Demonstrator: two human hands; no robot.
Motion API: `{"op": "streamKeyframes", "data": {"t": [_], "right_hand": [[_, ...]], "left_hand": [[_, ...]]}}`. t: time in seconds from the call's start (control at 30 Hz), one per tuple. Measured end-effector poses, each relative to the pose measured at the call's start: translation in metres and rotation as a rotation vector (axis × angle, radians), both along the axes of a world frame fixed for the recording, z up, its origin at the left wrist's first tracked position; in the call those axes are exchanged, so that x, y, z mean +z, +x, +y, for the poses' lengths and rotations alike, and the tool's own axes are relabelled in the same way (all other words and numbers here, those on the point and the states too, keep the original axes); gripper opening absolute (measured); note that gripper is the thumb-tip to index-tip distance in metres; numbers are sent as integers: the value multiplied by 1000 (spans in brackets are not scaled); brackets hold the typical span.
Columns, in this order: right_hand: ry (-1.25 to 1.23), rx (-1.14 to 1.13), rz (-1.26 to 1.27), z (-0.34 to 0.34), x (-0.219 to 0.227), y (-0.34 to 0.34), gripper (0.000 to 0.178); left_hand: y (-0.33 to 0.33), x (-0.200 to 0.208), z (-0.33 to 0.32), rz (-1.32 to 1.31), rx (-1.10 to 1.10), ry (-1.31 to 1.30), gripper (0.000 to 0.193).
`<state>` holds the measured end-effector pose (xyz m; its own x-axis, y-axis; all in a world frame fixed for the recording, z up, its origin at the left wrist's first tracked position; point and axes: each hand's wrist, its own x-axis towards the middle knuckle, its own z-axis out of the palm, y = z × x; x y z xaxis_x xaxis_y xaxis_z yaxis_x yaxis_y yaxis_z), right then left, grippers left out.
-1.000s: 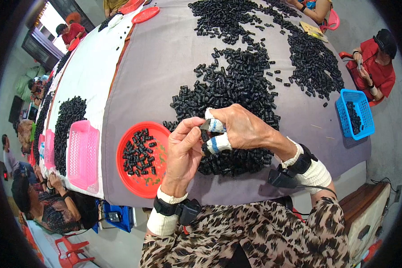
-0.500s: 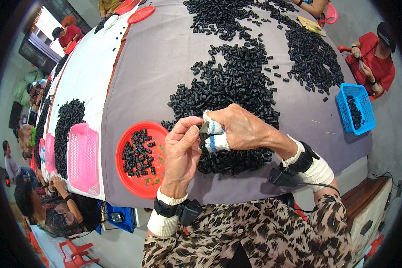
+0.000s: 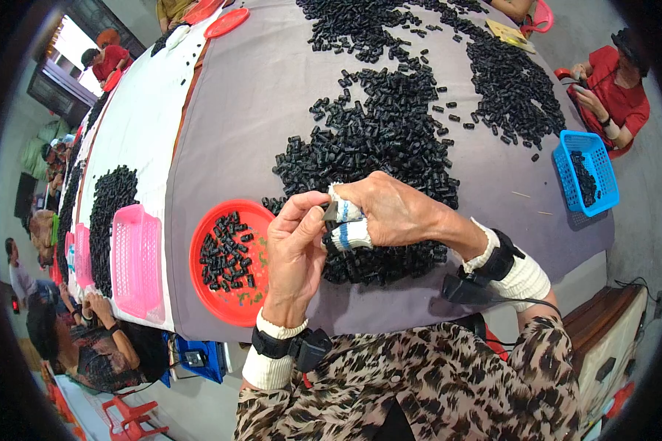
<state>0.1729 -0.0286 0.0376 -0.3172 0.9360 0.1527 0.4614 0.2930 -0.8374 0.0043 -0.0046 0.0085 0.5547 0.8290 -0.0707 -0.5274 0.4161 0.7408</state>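
Observation:
My left hand (image 3: 296,253) and my right hand (image 3: 386,213) meet above the near edge of a grey table (image 3: 257,110). Between their fingertips they pinch one small black plastic piece (image 3: 330,213). Two fingers of my right hand wear white cloth wraps with blue stripes. Just behind and under the hands lies a big heap of the same black pieces (image 3: 379,143). A round red tray (image 3: 232,261) with several black pieces in it sits left of my left hand.
A pink basket (image 3: 136,261) and another black heap (image 3: 110,206) lie on a white table to the left. A blue basket (image 3: 585,173) stands at the right edge beside a seated person in red (image 3: 614,88). Other people sit along the left.
The hands have stayed together over the heap, with only small finger movement on the black piece. Nothing else has shifted.

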Motion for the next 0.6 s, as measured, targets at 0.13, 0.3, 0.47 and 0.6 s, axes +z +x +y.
{"op": "streamKeyframes", "data": {"t": [0.13,0.3,0.47,0.6], "right_hand": [[95,11,-77,0,0,1,32],[102,-195,172,-10,7,-4,28],[185,-191,129,-8,-2,-9,40],[197,-204,177,-7,-5,-10,39]], "left_hand": [[-1,-1,1,-49,-13,-32,18],[2,-1,1,-146,-20,-85,19],[4,2,1,-34,26,-13,21],[7,7,0,-21,60,-61,22]]}}
